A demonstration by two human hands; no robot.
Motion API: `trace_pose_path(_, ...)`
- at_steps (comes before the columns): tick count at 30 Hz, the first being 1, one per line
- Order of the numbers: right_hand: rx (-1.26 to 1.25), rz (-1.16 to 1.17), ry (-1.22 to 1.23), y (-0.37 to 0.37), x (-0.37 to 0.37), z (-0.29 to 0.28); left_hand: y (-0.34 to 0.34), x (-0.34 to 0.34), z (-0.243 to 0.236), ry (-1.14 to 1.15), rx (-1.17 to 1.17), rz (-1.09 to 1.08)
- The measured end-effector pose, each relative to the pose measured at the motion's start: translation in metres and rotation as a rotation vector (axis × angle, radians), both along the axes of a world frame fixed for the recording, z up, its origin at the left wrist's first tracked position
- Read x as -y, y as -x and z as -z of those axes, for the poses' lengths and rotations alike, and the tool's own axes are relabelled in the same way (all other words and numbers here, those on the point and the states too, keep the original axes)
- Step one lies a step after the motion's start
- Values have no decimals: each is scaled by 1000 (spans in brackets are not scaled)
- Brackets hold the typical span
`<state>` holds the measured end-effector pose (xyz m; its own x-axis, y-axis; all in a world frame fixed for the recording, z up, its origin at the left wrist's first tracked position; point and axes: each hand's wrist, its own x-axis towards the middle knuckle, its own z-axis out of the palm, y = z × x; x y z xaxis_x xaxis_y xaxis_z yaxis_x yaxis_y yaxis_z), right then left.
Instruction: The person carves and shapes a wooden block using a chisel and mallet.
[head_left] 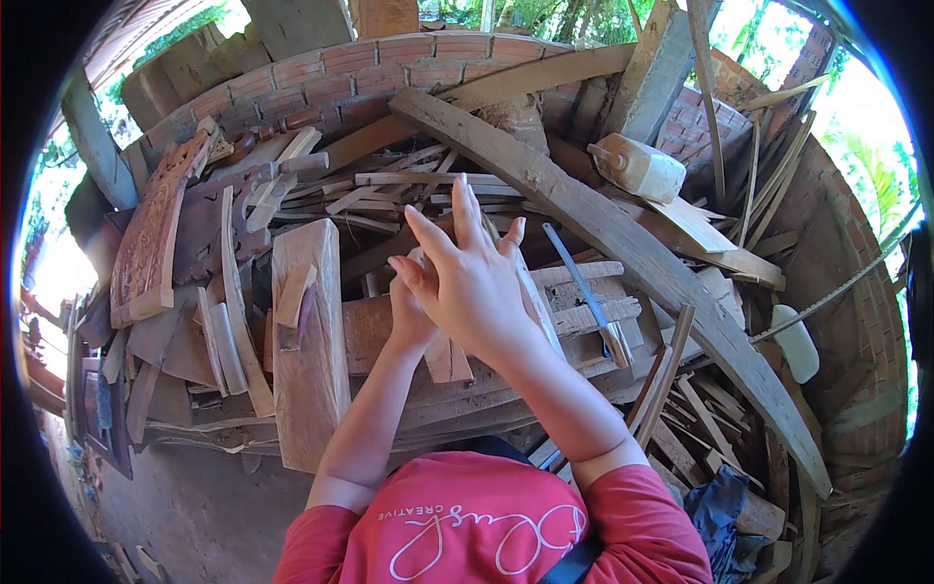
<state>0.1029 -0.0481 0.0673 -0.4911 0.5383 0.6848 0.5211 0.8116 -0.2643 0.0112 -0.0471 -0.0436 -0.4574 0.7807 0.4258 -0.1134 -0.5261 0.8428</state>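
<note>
My right hand [472,287] is raised in the middle of the head view with its fingers spread, and I see nothing held in it. Just behind it and to its left is my left hand [409,313], close to or touching the right one. Most of the left hand's fingers are hidden by the right. Both hands are above a workbench strewn with wood. A thick wooden block [308,370] lies to the left of them. To their right, a blue-bladed tool [576,273], apparently a saw, rests across some wood pieces [603,316].
A long heavy beam [623,248] slants across the right side. A carved wooden panel [156,234] leans at the left. A yellowish plastic jug [637,167] stands at the back right. Thin wood strips [681,428] are piled at the lower right. A brick wall [389,68] curves behind.
</note>
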Motion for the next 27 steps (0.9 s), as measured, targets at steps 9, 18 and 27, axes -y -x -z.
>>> trace_pose_path(9, -68, -180, 375, -47, -18, 6, -17, 4, -42, -34, -407, -144)
trace_pose_path(18, 648, 614, 735, -145, -22, 175, -24, 7, -52, -51, -402, -98)
trace_pose_path(27, 291, 443, 987, -166, 6, 198, -16, 7, -47, -30, -342, -153)
